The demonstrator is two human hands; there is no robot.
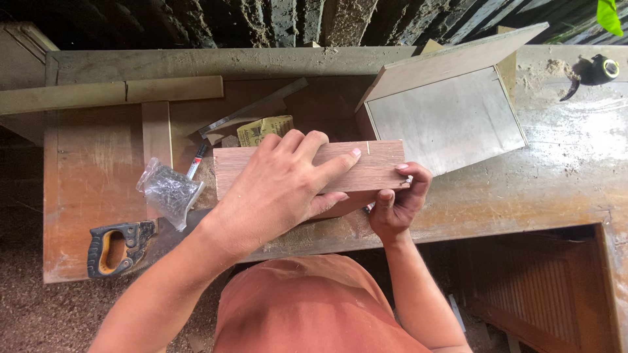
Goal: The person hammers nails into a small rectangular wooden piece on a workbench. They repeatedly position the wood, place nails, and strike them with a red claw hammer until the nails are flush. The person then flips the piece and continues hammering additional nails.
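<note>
While the left hand (278, 186) presses flat, fingers spread, on a reddish wooden board (376, 163) lying on the desk (562, 176), the right hand (399, 199) pinches the board's near right corner. Marking seems underway; steadiness matters next. A clear bag (169, 189) holds nails.

wood piece (376, 167): your left hand (275, 193) covers its middle and lower edge.
handsaw (121, 245): you see the handle only (blade runs under the bag of nails (169, 189) and your forearm).
right hand (396, 202): its grip pinches something small and pale at the board's end, too small to tell.
marker (196, 160): partly hidden behind the board.
surface (556, 176): cut off at the right edge.
</note>
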